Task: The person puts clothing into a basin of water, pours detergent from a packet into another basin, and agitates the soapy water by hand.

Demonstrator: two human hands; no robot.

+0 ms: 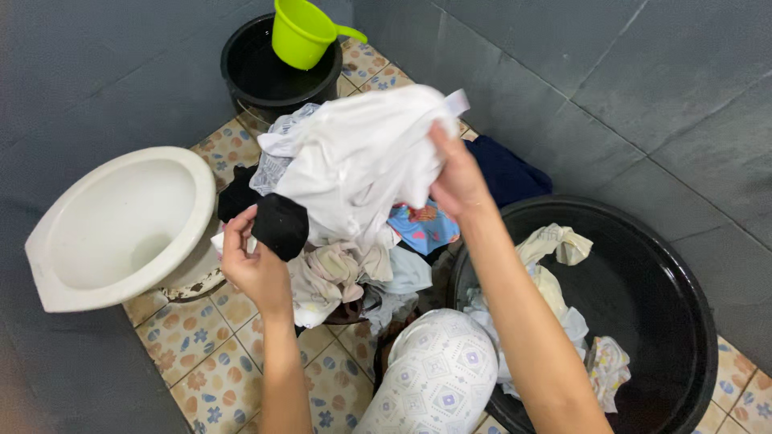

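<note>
White crumpled cloth [354,157] bunched in right hand [457,181].

The lifted white garment [354,161] is hiding most of the laundry pile [354,273] and the right hand's [454,181] fingertips, while the black basin [643,297] is running off the bottom edge, its far rim cut away.

One label is visible — a small white fabric tag [457,102], a short rectangular strip, projecting from the upper right edge of the white garment [362,153] just above the right hand [457,181]. Any marking on it is too small to tell — no packages, signs or screens appear.
</note>
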